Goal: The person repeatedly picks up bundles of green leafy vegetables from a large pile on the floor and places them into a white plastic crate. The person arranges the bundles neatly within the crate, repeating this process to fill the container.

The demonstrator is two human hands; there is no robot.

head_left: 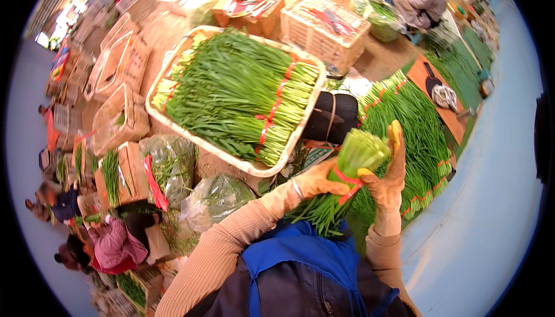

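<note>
In front of my chest is a bundle of garlic chives (363, 150), tied with a red band, its pale cut ends up and its green leaves hanging down. My left hand (315, 183), in an orange-tan glove, is closed round its left side at the band. My gloved right hand (388, 178) is against the right side, thumb at the band and fingers stretched upward past the cut ends. Just beyond, a white plastic crate (245, 168) is packed with chives in red-tied bundles. More tied chives (413, 126) lie in a large pile to my right.
A dark rolled bundle (330, 117) sits between crate and pile. Clear plastic bags of greens (215, 198) lie left of me, near red ties (155, 183). Another crate (324, 28) stands beyond. A blue wall (480, 201) rises at right. People (118, 242) sit at left.
</note>
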